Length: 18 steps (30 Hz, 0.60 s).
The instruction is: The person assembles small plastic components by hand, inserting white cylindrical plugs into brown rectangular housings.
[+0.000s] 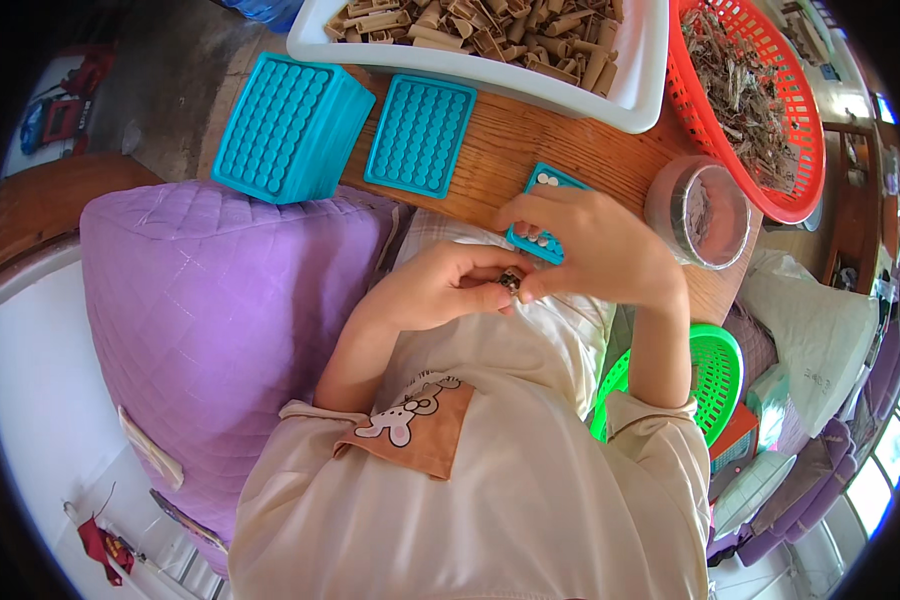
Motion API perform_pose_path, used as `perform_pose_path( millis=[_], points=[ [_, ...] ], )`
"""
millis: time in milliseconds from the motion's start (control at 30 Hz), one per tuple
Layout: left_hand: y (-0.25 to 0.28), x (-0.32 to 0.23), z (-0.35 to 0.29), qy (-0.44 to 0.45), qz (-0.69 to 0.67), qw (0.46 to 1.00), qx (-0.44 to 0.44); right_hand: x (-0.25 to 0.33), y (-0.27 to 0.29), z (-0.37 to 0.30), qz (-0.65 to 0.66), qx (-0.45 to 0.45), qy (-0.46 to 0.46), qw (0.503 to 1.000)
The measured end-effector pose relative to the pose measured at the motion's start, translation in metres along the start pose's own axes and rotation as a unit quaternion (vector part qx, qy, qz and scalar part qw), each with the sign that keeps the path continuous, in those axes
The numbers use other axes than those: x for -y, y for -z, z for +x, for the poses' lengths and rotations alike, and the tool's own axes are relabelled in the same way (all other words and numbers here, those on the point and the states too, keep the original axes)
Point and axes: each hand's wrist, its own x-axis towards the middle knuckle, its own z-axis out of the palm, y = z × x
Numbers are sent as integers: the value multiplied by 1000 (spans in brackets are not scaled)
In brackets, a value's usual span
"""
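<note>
In front of my lap, my left hand (450,283) is closed, thumb and fingers pinching a small dark, mottled piece (511,281) whose kind is too small to make out. My right hand (595,245) arches over a small blue tray (576,181), which holds several white round pieces (543,180). Its thumb tip touches the dark piece from the right, while its other fingers curve apart from the thumb above the tray. Part of the tray is hidden under that hand.
A white tub (653,90) of brown curled pieces stands at the table's back, beside a red basket (808,150) of dry plant scraps. A clear jar (695,212) is at right, with a green basket (718,385) below. Stacked turquoise trays (295,130) and another turquoise tray (420,135) lie left, near a purple quilted cover (200,330).
</note>
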Motion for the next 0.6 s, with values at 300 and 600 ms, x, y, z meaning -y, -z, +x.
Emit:
perform_pose_path(
  millis=[300,600],
  points=[
    [9,0,-4,-1,-178,983,-35,-29,57,87,-4,-244,21,970],
    [8,1,-5,10,-175,983,-61,-47,53,170,-206,-213,148,944]
  ],
)
